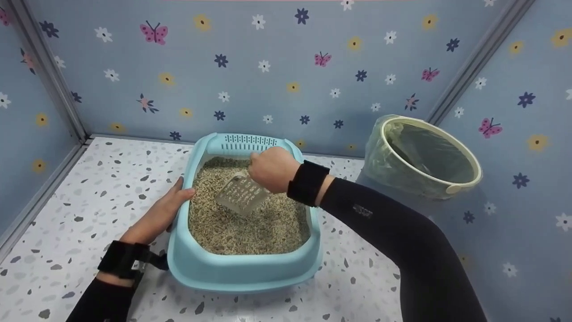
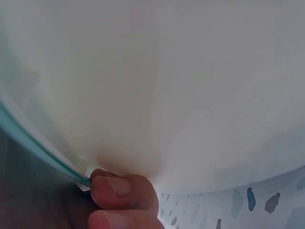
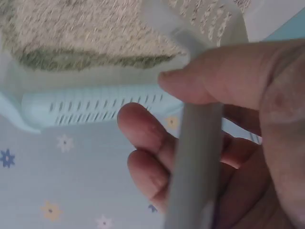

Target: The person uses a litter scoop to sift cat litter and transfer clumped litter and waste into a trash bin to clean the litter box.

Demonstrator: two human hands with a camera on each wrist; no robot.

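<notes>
A light blue litter box [image 1: 243, 273] stands on the floor, filled with tan, pellet-like litter [image 1: 254, 232]. My right hand [image 1: 275, 170] holds a translucent grey litter scoop [image 1: 240, 195] by its handle over the litter. In the right wrist view, the thumb lies across the scoop's handle [image 3: 195, 162] and the fingers curl loosely behind it. My left hand [image 1: 163, 210] grips the box's left rim, thumb on top. Its fingertips [image 2: 121, 188] show beneath the edge in the left wrist view. Whether the scoop's blade touches the litter, I cannot tell.
To the right, a bin [image 1: 447, 182] with a cream rim and a translucent greenish bag stands near the corner. Blue walls [image 1: 268, 103] with flowers and butterflies enclose the speckled white floor [image 1: 111, 179]. The box's slotted end [image 1: 250, 142] is near the back wall.
</notes>
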